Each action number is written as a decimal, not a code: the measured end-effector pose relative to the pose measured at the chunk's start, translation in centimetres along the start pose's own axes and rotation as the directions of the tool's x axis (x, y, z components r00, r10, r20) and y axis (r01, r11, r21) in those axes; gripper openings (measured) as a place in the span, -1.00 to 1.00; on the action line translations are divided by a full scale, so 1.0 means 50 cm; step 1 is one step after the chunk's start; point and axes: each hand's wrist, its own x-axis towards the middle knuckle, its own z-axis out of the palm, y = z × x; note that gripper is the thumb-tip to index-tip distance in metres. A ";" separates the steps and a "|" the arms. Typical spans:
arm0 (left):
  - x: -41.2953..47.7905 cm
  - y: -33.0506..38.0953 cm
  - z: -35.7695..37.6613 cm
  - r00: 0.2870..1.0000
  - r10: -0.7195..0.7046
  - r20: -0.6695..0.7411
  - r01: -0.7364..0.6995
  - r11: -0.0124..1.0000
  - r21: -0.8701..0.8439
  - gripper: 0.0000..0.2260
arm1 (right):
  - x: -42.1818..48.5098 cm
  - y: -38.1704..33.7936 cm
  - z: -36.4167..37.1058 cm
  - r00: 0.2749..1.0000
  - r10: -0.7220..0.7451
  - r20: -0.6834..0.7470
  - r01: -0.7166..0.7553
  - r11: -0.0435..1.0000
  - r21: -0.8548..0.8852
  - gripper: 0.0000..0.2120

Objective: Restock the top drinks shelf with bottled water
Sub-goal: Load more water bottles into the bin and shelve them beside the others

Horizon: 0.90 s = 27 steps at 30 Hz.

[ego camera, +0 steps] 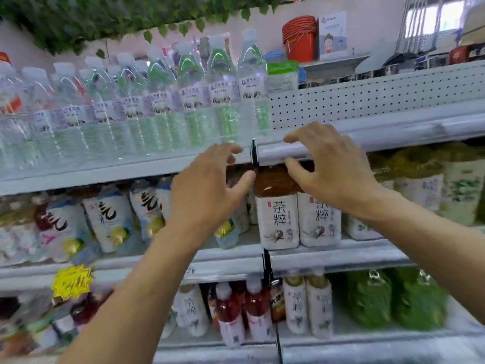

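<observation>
At the front lip of the top shelf (105,177), both grips are released and hold nothing. The left grip (210,185) hovers with fingers loosely spread, and the right grip (333,169) sits just beside it, fingertips up by the shelf edge. Bottled water (168,106) stands in a row along the shelf's left stretch, ending just above the hands, by the perforated panel (367,101). Tea bottles (278,219) stand on the shelf below. This looks like a pause between placements, and the next move calls for fetching another bottle.
</observation>
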 end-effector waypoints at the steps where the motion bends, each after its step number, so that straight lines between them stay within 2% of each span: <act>1: -0.032 0.010 0.008 0.999 -0.016 0.052 0.018 1.000 -0.022 -0.64 | -0.036 -0.003 -0.003 1.000 0.013 0.012 -0.013 1.000 0.005 -0.68; 6: -0.188 0.050 0.081 0.952 -0.043 0.304 0.068 0.995 -0.070 -0.66 | -0.237 0.011 -0.001 0.968 0.126 0.217 -0.129 0.992 0.001 -0.72; 9: -0.291 0.084 0.141 0.881 -0.061 0.469 0.132 0.984 -0.119 -0.65 | -0.363 0.042 0.008 0.891 0.242 0.385 -0.235 0.970 -0.067 -0.74; 12: -0.394 0.127 0.206 0.790 -0.049 0.611 0.181 0.971 -0.156 -0.65 | -0.484 0.080 0.018 0.778 0.349 0.522 -0.338 0.933 -0.120 -0.77; 19: -0.621 0.227 0.391 0.478 -0.105 0.872 0.431 0.893 -0.128 -0.71 | -0.751 0.221 0.091 0.425 0.476 0.770 -0.540 0.816 -0.207 -0.76; 21: -0.691 0.260 0.462 0.360 -0.102 0.927 0.524 0.845 -0.111 -0.73 | -0.848 0.277 0.114 0.297 0.501 0.813 -0.612 0.753 -0.241 -0.81; 24: -0.806 0.313 0.575 0.211 -0.108 0.971 0.673 0.736 -0.064 -0.61 | -0.997 0.366 0.153 0.105 0.521 0.847 -0.686 0.655 -0.318 -0.93; 25: -0.847 0.330 0.618 0.158 -0.121 0.980 0.719 0.694 -0.030 -0.62 | -1.047 0.395 0.171 0.035 0.522 0.852 -0.692 0.628 -0.356 -0.89; 27: -0.930 0.365 0.697 0.026 -0.163 0.986 0.773 0.628 0.083 -0.71 | -1.153 0.444 0.211 -0.076 0.548 0.833 -0.694 0.571 -0.439 -0.95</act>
